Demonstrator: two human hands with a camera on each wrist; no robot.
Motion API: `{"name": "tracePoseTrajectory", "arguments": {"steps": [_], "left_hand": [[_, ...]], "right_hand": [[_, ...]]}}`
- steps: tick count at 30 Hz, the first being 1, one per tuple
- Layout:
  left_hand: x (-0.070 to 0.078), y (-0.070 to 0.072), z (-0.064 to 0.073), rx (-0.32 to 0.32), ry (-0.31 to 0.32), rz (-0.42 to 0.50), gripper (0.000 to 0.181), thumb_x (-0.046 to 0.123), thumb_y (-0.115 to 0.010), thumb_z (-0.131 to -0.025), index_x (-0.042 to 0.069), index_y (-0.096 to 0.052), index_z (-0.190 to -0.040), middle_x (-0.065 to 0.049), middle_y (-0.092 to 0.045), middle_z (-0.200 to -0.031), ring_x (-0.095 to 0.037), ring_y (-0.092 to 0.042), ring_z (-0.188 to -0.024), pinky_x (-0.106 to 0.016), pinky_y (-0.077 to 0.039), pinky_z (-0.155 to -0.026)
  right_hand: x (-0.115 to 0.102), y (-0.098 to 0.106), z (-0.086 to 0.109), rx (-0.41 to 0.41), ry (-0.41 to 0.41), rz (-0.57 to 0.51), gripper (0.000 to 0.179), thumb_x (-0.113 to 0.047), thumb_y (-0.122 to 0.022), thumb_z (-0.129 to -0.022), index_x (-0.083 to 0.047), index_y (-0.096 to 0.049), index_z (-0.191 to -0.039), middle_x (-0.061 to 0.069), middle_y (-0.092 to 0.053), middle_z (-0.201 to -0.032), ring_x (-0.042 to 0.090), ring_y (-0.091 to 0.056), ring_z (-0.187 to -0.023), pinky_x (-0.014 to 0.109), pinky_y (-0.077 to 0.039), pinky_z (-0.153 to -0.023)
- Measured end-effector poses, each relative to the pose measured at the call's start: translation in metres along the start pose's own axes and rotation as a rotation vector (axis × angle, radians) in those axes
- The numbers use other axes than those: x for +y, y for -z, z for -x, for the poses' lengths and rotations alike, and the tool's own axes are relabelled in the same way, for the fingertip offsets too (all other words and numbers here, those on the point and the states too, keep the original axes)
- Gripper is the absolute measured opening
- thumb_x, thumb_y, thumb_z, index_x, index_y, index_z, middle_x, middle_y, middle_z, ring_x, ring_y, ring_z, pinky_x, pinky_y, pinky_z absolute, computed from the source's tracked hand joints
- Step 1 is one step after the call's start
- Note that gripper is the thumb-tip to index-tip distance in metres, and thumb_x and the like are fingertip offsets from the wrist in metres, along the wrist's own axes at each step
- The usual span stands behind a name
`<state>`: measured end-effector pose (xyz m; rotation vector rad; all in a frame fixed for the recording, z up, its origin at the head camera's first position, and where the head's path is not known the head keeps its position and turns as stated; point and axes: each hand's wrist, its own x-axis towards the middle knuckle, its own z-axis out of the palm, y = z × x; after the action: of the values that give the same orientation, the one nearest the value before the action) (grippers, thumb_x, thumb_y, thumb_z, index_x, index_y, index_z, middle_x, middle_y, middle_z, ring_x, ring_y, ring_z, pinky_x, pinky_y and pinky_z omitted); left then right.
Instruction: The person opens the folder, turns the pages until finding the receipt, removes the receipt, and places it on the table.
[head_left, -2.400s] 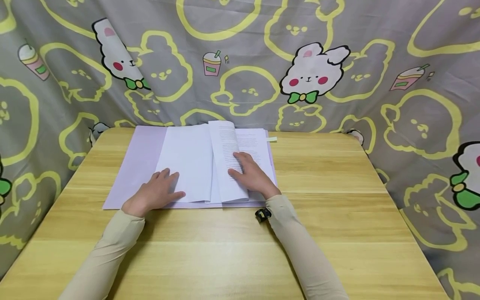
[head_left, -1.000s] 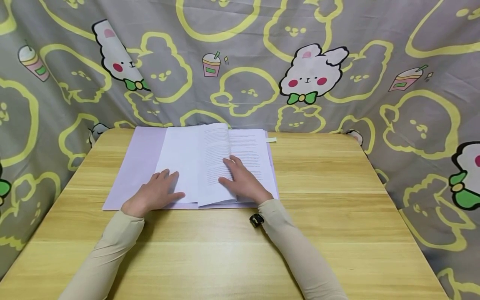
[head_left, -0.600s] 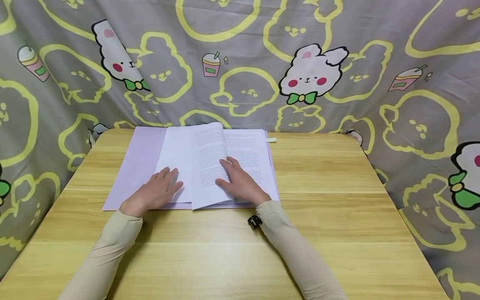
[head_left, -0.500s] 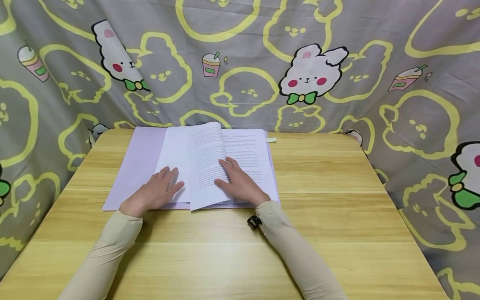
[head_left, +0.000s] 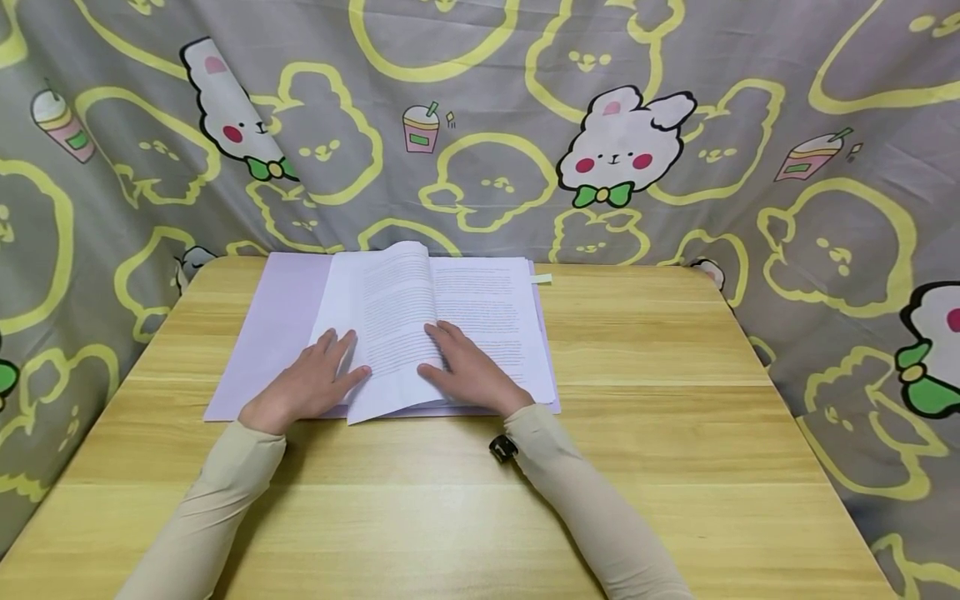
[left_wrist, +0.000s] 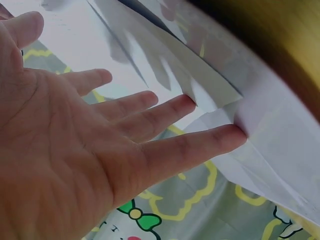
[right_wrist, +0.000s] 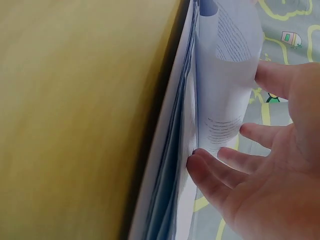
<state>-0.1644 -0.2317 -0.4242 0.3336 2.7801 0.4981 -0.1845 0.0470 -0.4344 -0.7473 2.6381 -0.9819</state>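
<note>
A lilac folder [head_left: 281,317] lies opened flat near the table's far edge, with a stack of printed sheets in it. One printed sheet [head_left: 393,312] curves over from right to left, its lower corner sticking out past the folder's near edge. My right hand [head_left: 480,373] touches the curved side of this sheet with extended fingers, also seen in the right wrist view. On the left, my left hand [head_left: 303,385] rests with spread fingers at the blank page, its thumb at the turning sheet's edge. In the left wrist view its fingers [left_wrist: 170,120] are straight and meet the paper.
A pale green tab [head_left: 542,279] juts from the stack's right edge. Wooden tabletop [head_left: 652,433] extends on both sides and in front. Behind stands a grey patterned curtain [head_left: 495,75]. A small black device [head_left: 502,448] sits at the right cuff.
The printed sheet has swung leftward over the blank page, and more of the page beneath shows. My right hand has moved left with it; my left hand has barely shifted.
</note>
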Motion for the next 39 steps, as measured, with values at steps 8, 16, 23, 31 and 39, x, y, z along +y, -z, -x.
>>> {"name": "tracePoseTrajectory", "arguments": {"steps": [8,16,23,31,39], "left_hand": [[0.003,0.003,0.003,0.003,-0.016,-0.008,0.082,0.054,-0.042,-0.106,-0.003,-0.021,-0.161,-0.041,-0.013,-0.161,-0.065,-0.024,-0.142,-0.075,-0.032,-0.106],[0.001,0.001,0.002,0.017,-0.015,0.001,0.083,0.055,-0.042,-0.106,-0.003,-0.020,-0.161,-0.041,-0.012,-0.161,-0.065,-0.025,-0.142,-0.073,-0.030,-0.110],[0.001,0.000,0.001,0.027,-0.009,0.001,0.084,0.057,-0.042,-0.105,-0.002,-0.020,-0.161,-0.040,-0.012,-0.161,-0.065,-0.025,-0.142,-0.073,-0.030,-0.110],[0.003,0.000,0.001,0.018,0.040,-0.042,0.094,0.067,-0.042,-0.101,0.000,-0.019,-0.162,-0.040,-0.010,-0.162,-0.071,-0.017,-0.140,-0.081,-0.032,-0.101],[0.003,-0.001,0.001,-0.011,0.068,-0.066,0.099,0.067,-0.055,-0.095,0.002,-0.023,-0.162,-0.037,-0.012,-0.163,-0.066,-0.014,-0.144,-0.085,-0.028,-0.098]], "right_hand": [[-0.007,-0.004,0.003,-0.040,0.011,0.006,0.070,-0.044,-0.054,-0.104,-0.014,-0.028,-0.163,0.011,-0.022,-0.170,0.031,-0.025,-0.155,0.046,-0.026,-0.124],[-0.011,-0.010,0.003,-0.052,0.026,0.053,0.068,-0.043,-0.056,-0.104,-0.013,-0.033,-0.161,0.011,-0.026,-0.168,0.032,-0.031,-0.153,0.045,-0.029,-0.122],[-0.014,-0.012,0.003,-0.063,0.036,0.101,0.064,-0.041,-0.054,-0.105,-0.012,-0.037,-0.159,0.011,-0.028,-0.168,0.032,-0.032,-0.152,0.044,-0.029,-0.123],[-0.017,-0.013,0.004,-0.097,0.040,0.174,0.058,-0.041,-0.055,-0.105,-0.014,-0.044,-0.155,0.009,-0.033,-0.166,0.029,-0.035,-0.151,0.042,-0.029,-0.123],[-0.017,-0.012,0.004,-0.127,0.054,0.216,0.056,-0.040,-0.055,-0.105,-0.013,-0.048,-0.153,0.009,-0.033,-0.166,0.028,-0.034,-0.151,0.041,-0.027,-0.123]]}}
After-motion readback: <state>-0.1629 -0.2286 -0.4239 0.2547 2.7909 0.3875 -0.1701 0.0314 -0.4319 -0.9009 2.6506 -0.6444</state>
